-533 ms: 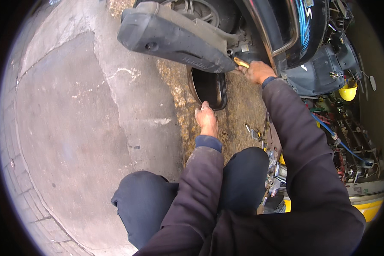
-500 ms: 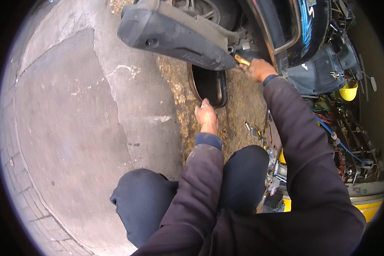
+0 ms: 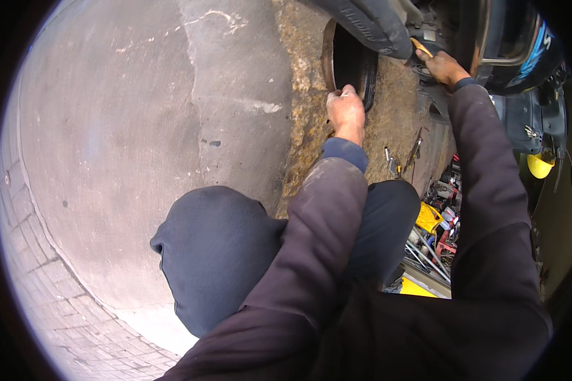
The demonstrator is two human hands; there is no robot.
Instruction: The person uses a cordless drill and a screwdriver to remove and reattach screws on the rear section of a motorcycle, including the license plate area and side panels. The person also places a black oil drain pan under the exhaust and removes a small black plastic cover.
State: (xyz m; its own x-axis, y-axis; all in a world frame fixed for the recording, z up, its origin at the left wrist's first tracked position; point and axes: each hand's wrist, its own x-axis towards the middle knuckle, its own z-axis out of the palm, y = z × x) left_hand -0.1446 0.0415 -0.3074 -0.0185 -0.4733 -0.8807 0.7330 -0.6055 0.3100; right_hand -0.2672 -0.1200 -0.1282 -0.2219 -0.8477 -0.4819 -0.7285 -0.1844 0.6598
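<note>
Gripping the near rim of a black metal pan (image 3: 330, 54), my left hand (image 3: 346, 111) has its fingers curled over the edge. The pan lies on stained ground, partly under the long dark casing (image 3: 368, 28) of a scooter. Up to the right, my right hand (image 3: 445, 68) is closed on a yellow-handled tool (image 3: 421, 47), whose far end is at the underside of the scooter, beside that casing. What the tool's tip touches is too small to make out.
Small hand tools (image 3: 394, 164) lie on the stained ground. A jumble of tools and parts (image 3: 440, 228), with yellow items among them, lies right of my knee. Black scooter bodywork (image 3: 515, 44) overhangs the top right. A yellow rounded container or helmet (image 3: 540, 164) sits at the far right.
The view has tilted, so the pan, scooter and both hands now appear higher and farther right, and more of the tool pile shows. Both hands keep their grips.
</note>
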